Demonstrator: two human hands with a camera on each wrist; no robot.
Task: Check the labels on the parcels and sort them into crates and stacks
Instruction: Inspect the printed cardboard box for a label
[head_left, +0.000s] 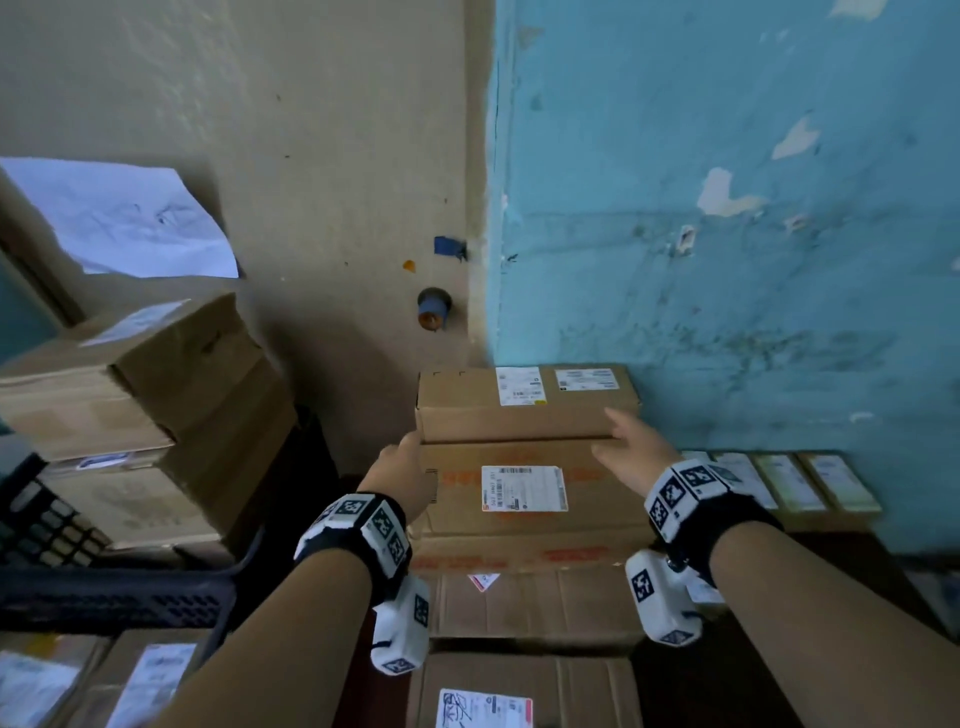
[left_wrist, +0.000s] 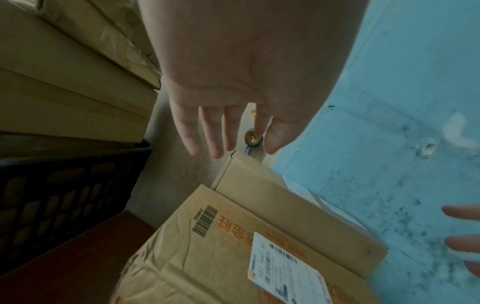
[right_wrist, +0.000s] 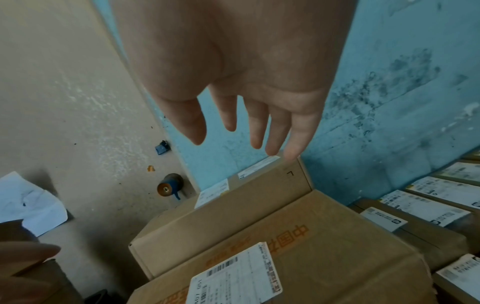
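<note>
Both hands out over the parcel stack at the wall corner, neither holding anything. Left hand (head_left: 402, 467) at about 9 o'clock of the stack, fingers (left_wrist: 215, 131) straight and slightly spread, tips near the left end of the far carton (head_left: 524, 410); contact can't be confirmed, the left wrist view shows the tips just above its corner. Right hand (head_left: 631, 449) at 3 o'clock, fingers (right_wrist: 296, 133) straight and spread wide, tips close to the far carton's right top corner, touching or not can't tell. Far carton sits against the blue wall (head_left: 753, 208) at 12 o'clock, plain brown, two white labels (head_left: 521, 385) on top. Near carton (head_left: 519, 519) lies in front of it and touching it, orange print, one white barcode label (head_left: 523, 488) centred on top. Both rest on more brown cartons (head_left: 530, 608) below at 6 o'clock, the lowest with a label (head_left: 485, 709) at the frame edge. Black plastic crate (head_left: 109, 597) at 8 o'clock, with a stack of bigger cartons (head_left: 135, 395) behind it at 10 o'clock. Row of flat labelled parcels (head_left: 789, 480) at 3 o'clock along the blue wall. Beige wall (head_left: 311, 156) at 11 o'clock has a crumpled white paper sheet (head_left: 130, 223) and a round knob-like fitting (head_left: 434, 309) w/ blue tape. Wrist cams w/ tag markers on both arms.
</note>
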